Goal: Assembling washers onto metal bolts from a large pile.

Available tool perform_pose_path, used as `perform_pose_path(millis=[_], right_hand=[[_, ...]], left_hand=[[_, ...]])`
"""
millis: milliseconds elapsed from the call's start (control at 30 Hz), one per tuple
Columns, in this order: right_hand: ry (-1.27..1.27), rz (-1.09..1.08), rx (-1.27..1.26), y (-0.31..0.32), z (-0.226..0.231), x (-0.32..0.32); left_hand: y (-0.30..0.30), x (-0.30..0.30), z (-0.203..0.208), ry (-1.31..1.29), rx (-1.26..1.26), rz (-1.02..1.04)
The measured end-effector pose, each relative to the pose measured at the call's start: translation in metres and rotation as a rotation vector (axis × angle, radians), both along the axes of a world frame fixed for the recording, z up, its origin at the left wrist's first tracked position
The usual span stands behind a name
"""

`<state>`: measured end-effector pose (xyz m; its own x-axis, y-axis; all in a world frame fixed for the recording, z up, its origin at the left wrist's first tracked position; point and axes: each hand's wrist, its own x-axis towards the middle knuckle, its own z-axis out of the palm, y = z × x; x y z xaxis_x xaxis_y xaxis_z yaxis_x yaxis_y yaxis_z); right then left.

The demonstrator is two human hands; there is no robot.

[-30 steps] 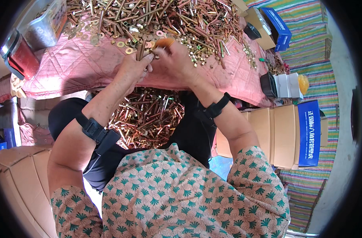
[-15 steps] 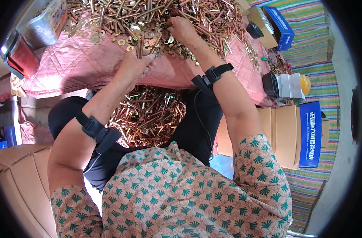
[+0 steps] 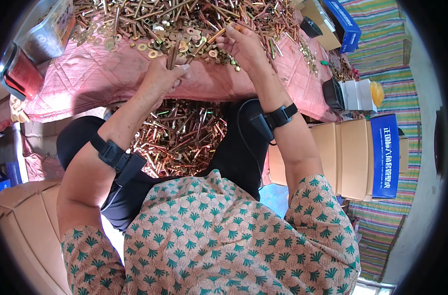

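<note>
My left hand [image 3: 162, 77] is closed around a few slim metal bolts [image 3: 173, 55] that stick up from the fist, with the thumb lying across them. My right hand [image 3: 246, 48] is raised at the near edge of the pile, thumb and fingertips pinching a long brass-coloured bolt [image 3: 215, 36]; its other fingers are loosely curled. Flat round washers [image 3: 152, 54] and small nuts [image 3: 236, 69] lie under and between the two hands. Behind them spreads a heap of brass-coloured bolts and sleeves [image 3: 150, 17]. How many pieces my left fist holds is hidden.
A pink quilted cloth [image 3: 101, 73] covers the table. On the left stand a clear plastic tub [image 3: 49, 37] and a red jar [image 3: 25, 73]. More bolts [image 3: 179, 137] lie below, between my legs. On the right are a black bin [image 3: 333, 95] and cardboard boxes [image 3: 346, 157].
My right hand has come up out of the heap and slightly right, turning so that a brass-coloured bolt shows in its fingers. My left hand keeps its grip on the bolts, nearly in place.
</note>
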<state>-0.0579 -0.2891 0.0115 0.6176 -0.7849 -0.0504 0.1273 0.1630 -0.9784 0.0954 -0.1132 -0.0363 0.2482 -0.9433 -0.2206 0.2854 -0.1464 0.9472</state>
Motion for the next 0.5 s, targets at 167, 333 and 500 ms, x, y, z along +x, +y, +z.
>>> perform_pose_path(millis=[167, 333, 500], right_hand=[[-0.019, -0.043, 0.021, 0.008, -0.002, -0.007], [0.042, 0.093, 0.075, 0.016, -0.005, -0.008], [0.026, 0.139, 0.052, 0.019, 0.004, -0.006]], left_hand=[[-0.006, -0.003, -0.008, -0.211, -0.089, 0.021], [-0.009, 0.001, -0.014, -0.446, -0.157, -0.009], [-0.008, 0.003, 0.003, 0.162, -0.124, -0.054]])
